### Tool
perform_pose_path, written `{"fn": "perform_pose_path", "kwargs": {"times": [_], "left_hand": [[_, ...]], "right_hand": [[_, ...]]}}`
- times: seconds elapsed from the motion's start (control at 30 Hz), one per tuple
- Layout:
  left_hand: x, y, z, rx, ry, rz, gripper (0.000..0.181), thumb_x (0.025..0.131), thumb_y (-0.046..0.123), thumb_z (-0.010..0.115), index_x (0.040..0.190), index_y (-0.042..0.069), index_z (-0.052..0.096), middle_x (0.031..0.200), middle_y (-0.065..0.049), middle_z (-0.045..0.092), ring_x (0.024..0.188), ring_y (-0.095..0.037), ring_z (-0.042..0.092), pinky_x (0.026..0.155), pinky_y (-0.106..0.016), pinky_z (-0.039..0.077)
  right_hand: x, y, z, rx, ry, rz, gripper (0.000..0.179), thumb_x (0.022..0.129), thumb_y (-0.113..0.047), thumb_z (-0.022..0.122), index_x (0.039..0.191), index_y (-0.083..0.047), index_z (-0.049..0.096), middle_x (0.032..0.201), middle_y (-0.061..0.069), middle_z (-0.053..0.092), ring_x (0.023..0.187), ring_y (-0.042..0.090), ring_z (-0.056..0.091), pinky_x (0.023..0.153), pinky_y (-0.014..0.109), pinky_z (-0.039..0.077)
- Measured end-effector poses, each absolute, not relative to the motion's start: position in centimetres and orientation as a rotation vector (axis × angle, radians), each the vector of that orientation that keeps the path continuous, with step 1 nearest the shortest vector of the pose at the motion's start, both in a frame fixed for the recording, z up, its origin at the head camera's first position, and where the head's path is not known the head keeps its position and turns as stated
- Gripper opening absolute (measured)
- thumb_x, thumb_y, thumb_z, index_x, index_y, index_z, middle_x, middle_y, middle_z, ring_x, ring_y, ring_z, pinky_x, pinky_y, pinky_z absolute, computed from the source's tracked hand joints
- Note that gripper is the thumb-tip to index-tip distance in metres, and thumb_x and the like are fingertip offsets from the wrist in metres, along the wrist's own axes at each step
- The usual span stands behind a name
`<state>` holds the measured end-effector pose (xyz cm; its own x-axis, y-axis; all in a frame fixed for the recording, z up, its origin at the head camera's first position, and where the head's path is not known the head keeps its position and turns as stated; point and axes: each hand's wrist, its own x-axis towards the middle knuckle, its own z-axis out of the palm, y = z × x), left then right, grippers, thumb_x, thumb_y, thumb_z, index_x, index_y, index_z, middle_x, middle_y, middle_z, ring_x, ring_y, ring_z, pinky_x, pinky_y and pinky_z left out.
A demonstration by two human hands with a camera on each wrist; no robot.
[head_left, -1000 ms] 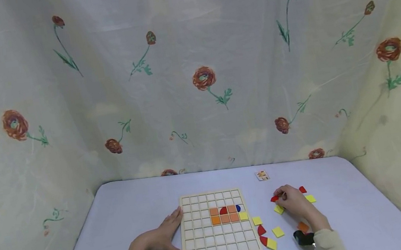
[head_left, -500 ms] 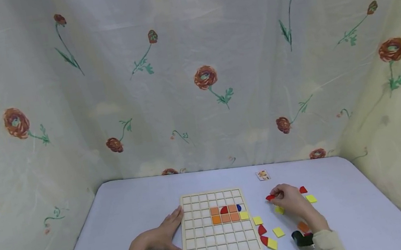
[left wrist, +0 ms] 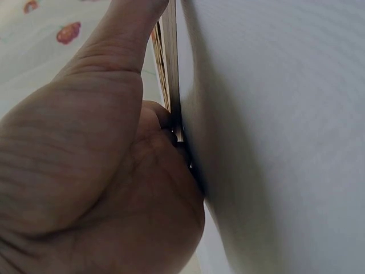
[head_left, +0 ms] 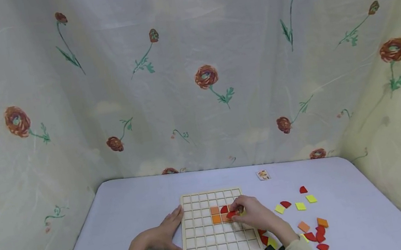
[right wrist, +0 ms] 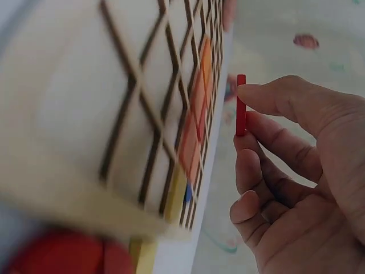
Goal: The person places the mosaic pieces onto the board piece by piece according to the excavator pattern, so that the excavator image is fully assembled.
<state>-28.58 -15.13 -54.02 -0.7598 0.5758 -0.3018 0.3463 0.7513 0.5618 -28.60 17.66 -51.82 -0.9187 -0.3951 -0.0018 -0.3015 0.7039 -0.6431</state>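
Observation:
A wooden grid board (head_left: 203, 242) lies on the table. My left hand (head_left: 161, 238) rests along its left edge, fingers spread and straight; in the left wrist view the palm (left wrist: 154, 200) is beside the board's side. My right hand (head_left: 254, 212) is over the board's right part and pinches a red quarter-circle tile (head_left: 231, 215) between thumb and fingers. The right wrist view shows this red tile (right wrist: 241, 105) edge-on, held apart from the grid. Orange tiles (head_left: 216, 219) and another red tile (head_left: 223, 209) sit in cells; the right hand partly hides the cells beyond.
Loose yellow tiles (head_left: 301, 206), red tiles (head_left: 323, 248) and orange tiles (head_left: 303, 226) are scattered right of the board. A small picture card (head_left: 262, 175) lies behind them. Flowered curtains (head_left: 249, 134) surround the table's back and sides.
My right hand has moved left from the loose tiles to above the board, carrying the red quarter-circle tile. Tiles it covered before are now visible. The left hand has stayed at the board's edge.

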Motion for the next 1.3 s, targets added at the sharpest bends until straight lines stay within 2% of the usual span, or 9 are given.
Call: {"fn": "perform_pose_path", "kwargs": {"times": [0.2,0.37,0.6,0.87,1.13,1.3], "left_hand": [[-28.6,-15.1,-54.1,0.676,2.481,0.677,0.132,0.062,0.058,0.082,0.156,0.007,0.003,0.164,-0.011,-0.004,0.151,-0.029,-0.001,0.123,-0.049,0.009],[-28.6,-15.2,-54.0,0.675,2.479,0.679,0.133,0.062,0.058,0.082,0.156,0.007,0.003,0.164,-0.011,-0.005,0.151,-0.03,0.0,0.123,-0.049,0.009],[-28.7,-15.1,-53.8,0.668,2.482,0.675,0.132,0.063,0.058,0.082,0.156,0.007,0.004,0.164,-0.01,-0.004,0.151,-0.029,0.0,0.123,-0.049,0.009],[-28.8,-15.0,-53.9,0.666,2.482,0.682,0.133,0.062,0.057,0.083,0.156,0.007,0.003,0.164,-0.011,-0.005,0.151,-0.031,0.0,0.122,-0.049,0.009],[-28.5,-15.1,-53.6,0.706,2.471,0.703,0.132,0.063,0.054,0.083,0.155,0.004,0.003,0.163,-0.014,-0.005,0.151,-0.032,-0.001,0.122,-0.049,0.008],[-28.4,-14.9,-53.7,0.699,2.465,0.716,0.131,0.064,0.052,0.084,0.155,0.004,0.003,0.163,-0.015,-0.004,0.151,-0.032,0.0,0.122,-0.05,0.009]], "right_hand": [[-27.9,15.0,-52.8,-0.767,2.744,-0.924,0.013,0.082,-0.017,0.076,0.093,-0.013,0.07,0.085,-0.004,0.06,0.074,0.01,0.049,0.061,0.019,0.043],[-27.9,14.1,-53.6,-0.831,2.758,-0.865,0.011,0.082,-0.016,0.075,0.091,-0.015,0.07,0.081,-0.006,0.059,0.072,0.005,0.049,0.06,0.016,0.043],[-28.0,14.0,-53.2,-0.802,2.676,-0.95,0.012,0.082,-0.008,0.07,0.092,-0.014,0.071,0.086,-0.004,0.062,0.071,0.004,0.051,0.061,0.019,0.046],[-28.0,13.9,-53.1,-0.832,2.67,-0.916,0.012,0.084,-0.012,0.072,0.095,-0.016,0.075,0.09,-0.006,0.063,0.078,0.003,0.051,0.07,0.019,0.046],[-28.0,14.3,-52.9,-0.776,2.688,-0.936,0.013,0.085,-0.014,0.072,0.097,-0.017,0.073,0.089,-0.008,0.064,0.079,0.005,0.055,0.071,0.021,0.049],[-27.6,16.5,-51.8,-0.686,2.655,-1.006,0.012,0.086,-0.014,0.071,0.099,-0.015,0.069,0.093,-0.006,0.063,0.084,0.011,0.056,0.072,0.023,0.049]]}}
